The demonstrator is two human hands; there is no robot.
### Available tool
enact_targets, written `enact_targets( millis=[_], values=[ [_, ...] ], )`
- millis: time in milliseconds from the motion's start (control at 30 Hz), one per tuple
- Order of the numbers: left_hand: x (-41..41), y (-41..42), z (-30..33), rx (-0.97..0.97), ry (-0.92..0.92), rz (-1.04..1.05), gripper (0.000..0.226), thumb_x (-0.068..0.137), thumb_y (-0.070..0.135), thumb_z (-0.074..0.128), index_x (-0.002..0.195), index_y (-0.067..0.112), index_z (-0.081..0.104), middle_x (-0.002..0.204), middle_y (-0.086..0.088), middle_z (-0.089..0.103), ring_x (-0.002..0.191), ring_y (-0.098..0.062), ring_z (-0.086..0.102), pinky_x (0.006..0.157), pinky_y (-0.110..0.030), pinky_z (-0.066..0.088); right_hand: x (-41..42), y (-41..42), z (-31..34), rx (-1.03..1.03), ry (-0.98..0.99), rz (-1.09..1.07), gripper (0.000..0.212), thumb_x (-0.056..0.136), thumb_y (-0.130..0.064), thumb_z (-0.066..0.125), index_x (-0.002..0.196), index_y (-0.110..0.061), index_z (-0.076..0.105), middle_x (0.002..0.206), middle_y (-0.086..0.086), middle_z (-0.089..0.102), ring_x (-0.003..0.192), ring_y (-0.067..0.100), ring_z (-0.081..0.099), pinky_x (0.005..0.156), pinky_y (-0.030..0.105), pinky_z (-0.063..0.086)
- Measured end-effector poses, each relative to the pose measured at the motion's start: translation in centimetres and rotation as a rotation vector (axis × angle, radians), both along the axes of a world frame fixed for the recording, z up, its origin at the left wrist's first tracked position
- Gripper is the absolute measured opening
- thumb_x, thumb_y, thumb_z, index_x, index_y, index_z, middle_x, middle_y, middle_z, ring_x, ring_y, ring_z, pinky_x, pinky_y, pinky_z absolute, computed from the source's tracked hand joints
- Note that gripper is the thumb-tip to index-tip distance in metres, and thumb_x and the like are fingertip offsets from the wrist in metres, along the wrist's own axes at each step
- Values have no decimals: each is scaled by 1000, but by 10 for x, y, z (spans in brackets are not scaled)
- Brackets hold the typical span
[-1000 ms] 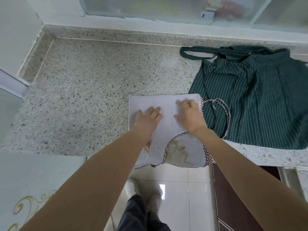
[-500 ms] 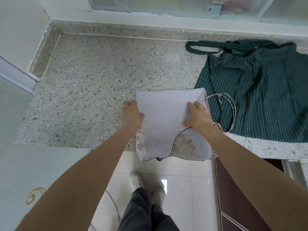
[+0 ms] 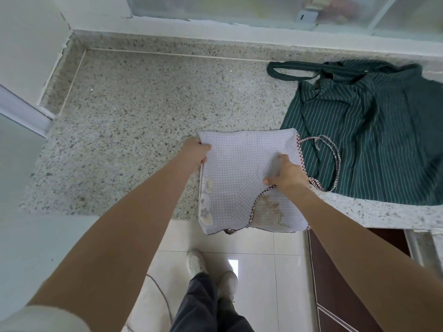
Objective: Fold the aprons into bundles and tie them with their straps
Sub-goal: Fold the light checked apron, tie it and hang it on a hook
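We are partway through the first of two aprons. The checked apron (image 3: 242, 173) lies folded into a rough square at the near edge of the speckled bench (image 3: 134, 111), its lower part hanging over the edge above the tiled floor (image 3: 254, 279). A stained patch and a dark trimmed curve show on its near right part, and a printed strip runs down its left edge.

Our left hand (image 3: 194, 152) has its grip curled round the far left corner of the folded cloth, thumb on top and fingers tucked beneath the edge. Our right hand (image 3: 288, 174) rests on the right side of the cloth, its grip gathering the fabric in a light pinch near the trimmed seam; how firmly it bites we cannot tell. Both hands look set for another fold, likely left over right, to narrow the square into a bundle.

The checked strap (image 3: 335, 164) trails loose off the right side, looping over the neighbouring green striped apron (image 3: 374, 144), so nothing is tied yet.

That green apron lies spread and rumpled at the right of the bench, touching the checked one along its edge, with its neck loop (image 3: 287, 70) stretched toward the back wall. It looks untouched: no fold, no tie.

So, by our reckoning, the first apron wants at least one more fold or roll and then its strap wound and knotted; the second apron is wholly left to do.
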State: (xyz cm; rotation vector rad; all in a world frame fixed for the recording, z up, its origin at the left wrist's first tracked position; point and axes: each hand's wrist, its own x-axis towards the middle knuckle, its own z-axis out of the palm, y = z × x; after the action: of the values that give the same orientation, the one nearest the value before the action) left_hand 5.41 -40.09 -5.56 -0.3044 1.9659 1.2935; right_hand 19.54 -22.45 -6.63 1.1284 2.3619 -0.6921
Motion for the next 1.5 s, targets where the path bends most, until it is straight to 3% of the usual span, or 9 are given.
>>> enact_targets(
  millis=[167, 300, 500, 733, 867, 1000, 1233, 1367, 1500],
  values=[
    [1, 4, 12, 306, -195, 117, 33, 100, 6, 39, 133, 8, 44, 118, -16, 57, 81, -26, 68, 63, -27, 59, -5, -2, 2, -246, 127, -269, 74, 87, -22, 65, 145, -26, 19, 101, 14, 63, 74, 25, 63, 62, 34, 57],
    [-9, 5, 24, 413, -162, 10, 39, 102, 13, 36, 141, 19, 35, 137, -7, 48, 108, -32, 62, 94, -40, 49, -26, 2, 19, -696, 304, -734, 71, 85, -38, 67, 141, -21, 27, 85, 12, 60, 61, 17, 56, 56, 29, 52],
    [-26, 8, 49, 486, -16, -210, 37, 98, 5, 41, 135, 6, 45, 128, -4, 56, 111, -19, 58, 99, -26, 45, -65, 12, 56, -1179, 585, -1043, 82, 76, -66, 59, 138, -24, 25, 131, 28, 42, 116, 44, 51, 93, 61, 45],
    [-41, -9, 58, 527, -21, 11, 24, 92, -8, 35, 103, 2, 54, 97, -7, 60, 91, -18, 59, 92, -26, 44, -107, 23, 63, -948, 595, -1222, 39, 95, 3, 39, 134, -1, 41, 127, 19, 50, 100, 35, 58, 71, 45, 53],
    [-46, -27, 58, 599, -91, 323, 33, 94, 6, 32, 119, 7, 54, 113, -7, 59, 112, -25, 57, 86, -39, 45, -106, 9, 70, -1062, 760, -1202, 28, 96, 3, 38, 124, 0, 42, 133, 20, 44, 122, 33, 49, 66, 41, 51],
    [-35, -31, 60, 521, -238, 604, 46, 96, 47, 36, 103, 6, 55, 112, -17, 56, 103, -30, 58, 90, -44, 47, -90, -1, 63, -1156, 803, -1176, 20, 95, 3, 37, 112, -2, 47, 111, 15, 53, 93, 26, 57, 77, 41, 52],
    [-8, -40, 47, 307, -359, 425, 30, 90, -5, 54, 120, -7, 53, 99, -14, 55, 82, -20, 55, 83, -29, 48, -39, -26, 63, -1252, 848, -1147, 16, 91, 5, 39, 90, -7, 50, 84, 10, 55, 67, 21, 62, 54, 32, 56],
    [14, -55, 41, 262, -343, 251, 15, 90, -13, 48, 94, -7, 60, 84, -11, 57, 73, -17, 56, 74, -23, 52, -1, -31, 56, -1234, 820, -1167, 7, 90, -16, 53, 92, -10, 49, 71, 4, 51, 45, 15, 50, 46, 25, 46],
    [29, -72, 26, 247, -314, 152, 30, 87, -18, 47, 111, -4, 59, 106, -13, 61, 93, -24, 59, 80, -32, 52, 22, -28, 43, -988, 696, -1202, 11, 89, -15, 62, 84, -10, 53, 81, 8, 58, 98, 35, 64, 79, 35, 55]
  ],
)
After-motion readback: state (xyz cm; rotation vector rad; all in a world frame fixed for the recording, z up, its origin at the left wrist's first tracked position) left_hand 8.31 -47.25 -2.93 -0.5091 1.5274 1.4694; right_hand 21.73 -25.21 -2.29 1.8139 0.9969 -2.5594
